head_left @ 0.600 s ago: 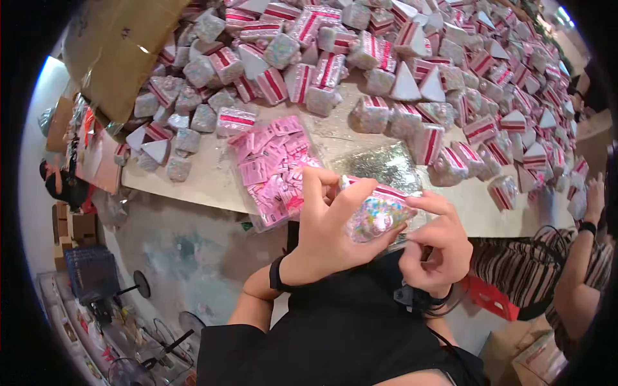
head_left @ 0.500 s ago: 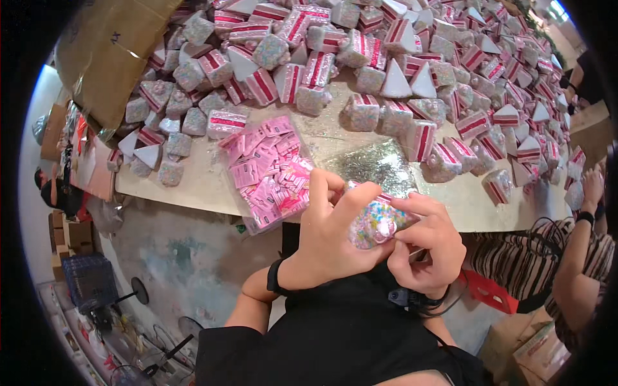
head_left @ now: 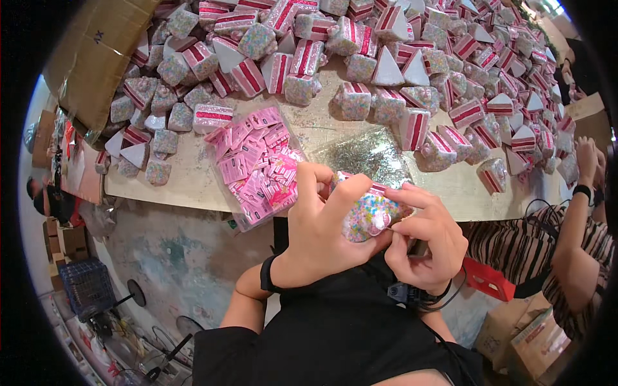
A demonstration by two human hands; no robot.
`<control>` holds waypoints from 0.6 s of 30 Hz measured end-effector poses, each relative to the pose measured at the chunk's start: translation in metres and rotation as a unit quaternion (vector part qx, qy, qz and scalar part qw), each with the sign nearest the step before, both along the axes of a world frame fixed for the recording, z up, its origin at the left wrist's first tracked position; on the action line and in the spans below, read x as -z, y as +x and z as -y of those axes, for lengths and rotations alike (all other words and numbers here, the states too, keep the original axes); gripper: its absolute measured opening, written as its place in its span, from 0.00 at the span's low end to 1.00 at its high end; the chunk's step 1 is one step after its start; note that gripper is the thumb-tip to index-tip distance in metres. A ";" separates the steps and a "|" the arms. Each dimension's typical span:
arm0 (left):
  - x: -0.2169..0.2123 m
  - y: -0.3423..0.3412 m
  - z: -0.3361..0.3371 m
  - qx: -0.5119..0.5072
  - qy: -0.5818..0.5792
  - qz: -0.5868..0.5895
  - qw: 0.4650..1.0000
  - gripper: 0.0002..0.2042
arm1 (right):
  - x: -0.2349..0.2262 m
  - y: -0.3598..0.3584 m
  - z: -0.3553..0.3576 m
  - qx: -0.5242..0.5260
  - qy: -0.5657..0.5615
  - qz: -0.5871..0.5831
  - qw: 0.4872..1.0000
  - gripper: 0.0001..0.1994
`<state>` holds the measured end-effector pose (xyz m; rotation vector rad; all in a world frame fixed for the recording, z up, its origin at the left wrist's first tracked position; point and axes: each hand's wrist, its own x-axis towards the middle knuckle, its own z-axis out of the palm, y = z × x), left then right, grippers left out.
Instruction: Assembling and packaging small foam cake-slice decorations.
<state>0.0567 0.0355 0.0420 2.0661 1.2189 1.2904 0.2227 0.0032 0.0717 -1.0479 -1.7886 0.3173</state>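
My left hand (head_left: 309,238) is wrapped round a cake-slice ornament (head_left: 368,213) and holds it just off the table's front edge. The side facing up is covered in multicoloured sprinkles, with a pink and white blob at its lower corner. My right hand (head_left: 428,235) is closed beside that blob, thumb and fingertips pinched together. Something thin seems to sit in the pinch, too small to name, while another right finger rests along the ornament's upper edge. Left of my hands lies a clear bag of pink printed cards (head_left: 257,164). Behind them is a clear bag of silvery shreds (head_left: 370,157).
A large pile of cake-slice ornaments (head_left: 309,58) covers the far side of the table (head_left: 174,193). A cardboard box (head_left: 96,58) stands at far left. Another person's arm (head_left: 573,257) reaches in at right, near a red plastic object (head_left: 488,280) and cartons (head_left: 541,344).
The whole view has shifted slightly, so the table and pile sit a little further left and up. My hands keep the same hold on the ornament, with its sprinkled side showing a bit more.
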 end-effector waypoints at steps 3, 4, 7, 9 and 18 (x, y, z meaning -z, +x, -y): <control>-0.001 0.002 0.000 -0.002 0.009 0.002 1.000 0.33 | -0.001 0.001 0.001 0.000 -0.008 -0.004 1.000 0.10; 0.000 0.002 0.000 -0.003 0.011 0.001 1.000 0.33 | -0.001 0.000 0.002 0.008 -0.014 -0.002 1.000 0.11; 0.001 0.003 0.001 -0.012 0.012 -0.012 1.000 0.33 | 0.000 0.002 0.003 0.018 -0.009 0.023 1.000 0.10; -0.001 0.004 0.003 -0.023 0.009 -0.030 0.999 0.33 | -0.002 0.004 0.005 0.030 -0.018 0.062 0.997 0.10; 0.015 0.005 0.015 -0.045 0.095 -0.120 0.987 0.34 | -0.013 0.001 0.022 0.069 -0.296 -0.086 0.949 0.08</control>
